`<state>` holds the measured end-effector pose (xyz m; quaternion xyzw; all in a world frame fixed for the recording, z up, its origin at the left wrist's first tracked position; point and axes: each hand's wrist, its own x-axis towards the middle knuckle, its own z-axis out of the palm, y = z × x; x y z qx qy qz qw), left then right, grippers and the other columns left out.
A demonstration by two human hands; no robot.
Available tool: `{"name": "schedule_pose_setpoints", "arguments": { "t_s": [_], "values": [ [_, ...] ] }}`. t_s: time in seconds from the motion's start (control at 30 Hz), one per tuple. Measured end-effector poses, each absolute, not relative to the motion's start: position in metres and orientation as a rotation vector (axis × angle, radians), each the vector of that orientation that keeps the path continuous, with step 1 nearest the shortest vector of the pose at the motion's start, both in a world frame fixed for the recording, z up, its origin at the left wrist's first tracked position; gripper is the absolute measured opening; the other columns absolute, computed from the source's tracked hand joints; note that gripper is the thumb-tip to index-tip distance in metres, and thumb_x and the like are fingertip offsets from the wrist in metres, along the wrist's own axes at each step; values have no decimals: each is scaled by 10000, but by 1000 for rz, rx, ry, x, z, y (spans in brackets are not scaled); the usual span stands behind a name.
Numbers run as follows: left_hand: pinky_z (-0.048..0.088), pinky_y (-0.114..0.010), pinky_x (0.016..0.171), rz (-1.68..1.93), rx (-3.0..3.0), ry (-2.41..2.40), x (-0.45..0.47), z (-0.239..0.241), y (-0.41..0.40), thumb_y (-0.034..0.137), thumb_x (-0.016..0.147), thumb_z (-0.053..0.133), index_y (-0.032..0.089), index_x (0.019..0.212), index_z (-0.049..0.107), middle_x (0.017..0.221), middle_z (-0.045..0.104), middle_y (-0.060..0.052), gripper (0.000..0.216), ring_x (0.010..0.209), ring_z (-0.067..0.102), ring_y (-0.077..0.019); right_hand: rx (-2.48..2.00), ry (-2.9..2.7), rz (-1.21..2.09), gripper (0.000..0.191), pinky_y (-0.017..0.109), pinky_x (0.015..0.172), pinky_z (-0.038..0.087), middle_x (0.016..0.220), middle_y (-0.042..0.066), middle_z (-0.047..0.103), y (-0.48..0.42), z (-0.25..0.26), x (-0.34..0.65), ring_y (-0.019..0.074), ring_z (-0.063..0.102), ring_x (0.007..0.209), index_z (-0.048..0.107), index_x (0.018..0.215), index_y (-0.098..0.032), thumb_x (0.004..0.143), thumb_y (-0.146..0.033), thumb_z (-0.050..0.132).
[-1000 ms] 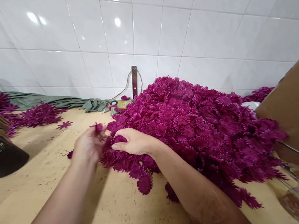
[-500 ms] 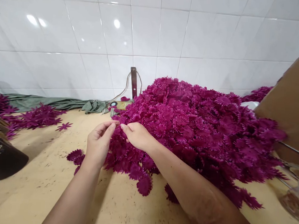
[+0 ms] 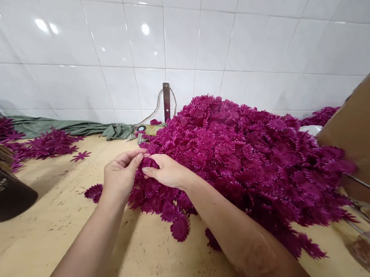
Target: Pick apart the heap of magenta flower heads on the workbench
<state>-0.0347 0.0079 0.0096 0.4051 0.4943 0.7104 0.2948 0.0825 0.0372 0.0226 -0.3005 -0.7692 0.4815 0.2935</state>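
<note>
A large heap of magenta artificial flower heads lies in front of both hands. My left hand is closed in a pinch, thumb against forefinger, at the heap's left edge; whatever is between its fingertips is too small to make out. Close beside it, my right hand has its thumb parted from its forefinger, with magenta petals showing in the gap. Its forefinger tip nearly meets the left fingertips. Below the hands a loose flower head lies on the table, and another flower head sits left of my left wrist.
At left, a black cup-like container stands before a smaller pile of star-shaped magenta pieces. Green cloth runs along the tiled wall. A cardboard sheet leans at right, above a clear container.
The right thumb has moved down, away from its forefinger, opening a gap. My left hand keeps its pinch and has shifted slightly left.
</note>
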Motion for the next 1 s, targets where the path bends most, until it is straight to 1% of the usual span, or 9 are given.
{"name": "schedule_pose_setpoints", "arguments": {
  "t_s": [0.1,0.17,0.33,0.43,0.5,0.67,0.77,0.87,1.0],
  "values": [
    [483,-251,633,1981,853,1381,-42,12,9,215,537,674,172,718,672,687,659,-9,187,628,578,-118,-876,-2208,1158,61,238,649,390,734,14,563,32,25,82,119,512,678,508,727,-142,768,-172,540],
    [484,-261,678,2052,704,1474,-49,13,9,192,570,650,175,744,666,720,655,-5,176,665,581,-116,-931,-2294,1106,91,236,641,384,755,23,569,27,31,83,125,514,689,506,725,-140,767,-207,552],
    [435,-290,873,2043,903,1616,-54,9,8,262,602,665,193,853,681,881,671,-21,261,920,588,-160,-1111,-2282,962,223,229,584,348,670,25,554,23,42,84,114,490,609,483,661,-149,842,-275,452],
    [459,-318,843,1934,1107,1551,-44,8,6,367,611,654,184,788,692,837,683,-37,258,907,598,-197,-1266,-2156,880,359,234,559,333,545,16,505,30,38,85,105,455,526,448,588,-155,889,-332,362],
    [476,-327,808,1828,1203,1431,-37,9,4,435,571,684,173,754,692,794,689,-44,320,856,610,-207,-1259,-2096,883,391,231,552,331,495,0,474,37,31,85,98,435,497,445,567,-158,886,-372,374],
    [490,-312,719,1621,1266,1266,-27,13,1,459,435,769,163,762,678,768,690,-40,450,739,605,-180,-1111,-1879,1222,431,203,514,345,484,-31,425,45,20,83,71,419,443,488,614,-143,901,-421,328],
    [471,-252,609,1667,1150,1251,-30,11,5,399,402,789,153,666,640,651,650,-7,391,615,565,-128,-955,-1885,1407,320,183,511,351,538,-40,436,41,24,85,57,432,472,501,664,-136,880,-356,415],
    [406,-184,499,1821,852,1230,-41,8,10,341,416,777,159,620,591,584,600,29,331,543,518,-83,-804,-2102,1377,133,191,565,378,607,-34,495,36,27,87,66,462,548,513,694,-130,782,-212,571],
    [386,-154,504,1970,691,1220,-55,10,12,322,446,766,167,619,563,603,592,40,309,573,528,-66,-817,-2188,1295,48,225,614,403,657,-12,533,36,25,87,93,493,601,533,731,-126,753,-154,566]
  ]
}}
